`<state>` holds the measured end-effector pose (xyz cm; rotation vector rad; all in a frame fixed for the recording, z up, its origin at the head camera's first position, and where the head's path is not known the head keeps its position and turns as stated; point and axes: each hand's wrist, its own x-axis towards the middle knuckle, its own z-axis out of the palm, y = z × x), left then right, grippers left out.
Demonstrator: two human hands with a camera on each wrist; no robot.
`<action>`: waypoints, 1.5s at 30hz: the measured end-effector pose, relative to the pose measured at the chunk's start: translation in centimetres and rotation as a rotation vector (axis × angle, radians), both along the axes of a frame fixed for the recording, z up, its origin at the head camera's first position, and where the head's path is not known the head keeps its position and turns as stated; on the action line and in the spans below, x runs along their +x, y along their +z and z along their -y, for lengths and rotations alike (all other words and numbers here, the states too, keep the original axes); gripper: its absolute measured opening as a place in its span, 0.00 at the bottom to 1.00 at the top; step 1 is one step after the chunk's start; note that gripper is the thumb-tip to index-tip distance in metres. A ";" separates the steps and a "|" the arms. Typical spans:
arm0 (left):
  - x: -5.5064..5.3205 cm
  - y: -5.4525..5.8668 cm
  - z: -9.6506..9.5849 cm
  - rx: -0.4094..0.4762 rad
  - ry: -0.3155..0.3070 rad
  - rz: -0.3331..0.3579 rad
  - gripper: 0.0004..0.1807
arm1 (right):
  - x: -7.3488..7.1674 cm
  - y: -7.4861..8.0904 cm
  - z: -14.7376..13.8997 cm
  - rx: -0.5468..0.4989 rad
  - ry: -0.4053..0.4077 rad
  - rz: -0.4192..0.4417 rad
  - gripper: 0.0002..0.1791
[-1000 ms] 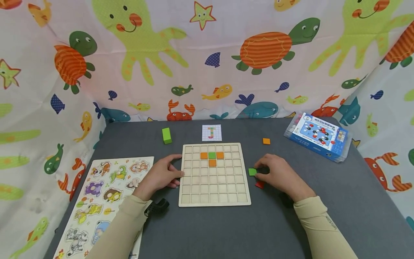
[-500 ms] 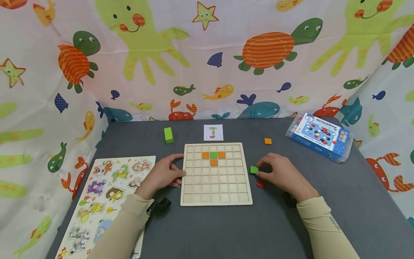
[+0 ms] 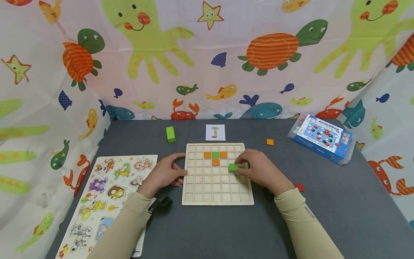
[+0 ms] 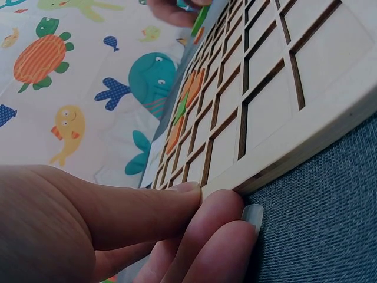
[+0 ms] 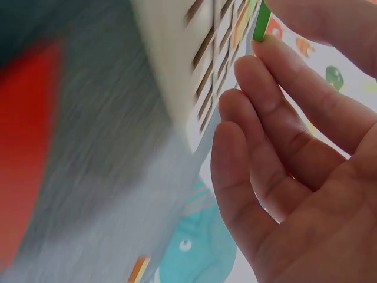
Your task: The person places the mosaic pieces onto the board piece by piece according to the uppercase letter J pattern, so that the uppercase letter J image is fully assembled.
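A pale wooden grid board [image 3: 207, 189] lies mid-table in the head view. Three orange tiles [image 3: 215, 162] and one green tile [image 3: 215, 154] sit in its upper cells, as a row of three with an orange one below the middle. Between thumb and index finger, my right hand [image 3: 260, 171] pinches another green tile [image 3: 233, 167] over the board's right part; the other fingers are slightly bent in the right wrist view. My left hand [image 3: 165, 176] holds the board's left edge, thumb [image 4: 171, 209] on the rim and fingers curled against the side.
Behind the board lie a pattern card [image 3: 215, 132] and a green block [image 3: 170, 134]. To the right are a loose orange tile [image 3: 270, 142], a red piece [image 3: 300, 187] and a blue-labelled plastic box [image 3: 323, 138]. An animal puzzle board [image 3: 129, 167] lies under the left forearm.
My right hand has lifted the green tile from the table beside the board and carried it left over the cells. The left hand stays at the board's edge. The view has shifted slightly.
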<state>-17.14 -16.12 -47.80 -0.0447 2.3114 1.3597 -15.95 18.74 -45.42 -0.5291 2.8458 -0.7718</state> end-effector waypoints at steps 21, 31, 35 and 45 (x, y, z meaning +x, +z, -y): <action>0.0 -0.1 -0.3 0.012 0.002 -0.021 0.41 | -0.4 -1.2 5.2 0.060 0.077 -0.081 0.09; 0.2 -0.2 -0.1 0.016 0.010 -0.014 0.41 | -0.2 -1.0 5.7 0.059 0.081 -0.081 0.09; 0.2 -0.1 -0.2 0.013 0.004 -0.022 0.40 | -0.1 -1.0 5.7 0.061 0.075 -0.093 0.08; 0.1 0.0 0.0 -0.002 0.000 -0.012 0.41 | -0.2 -0.8 5.7 0.063 0.087 -0.096 0.11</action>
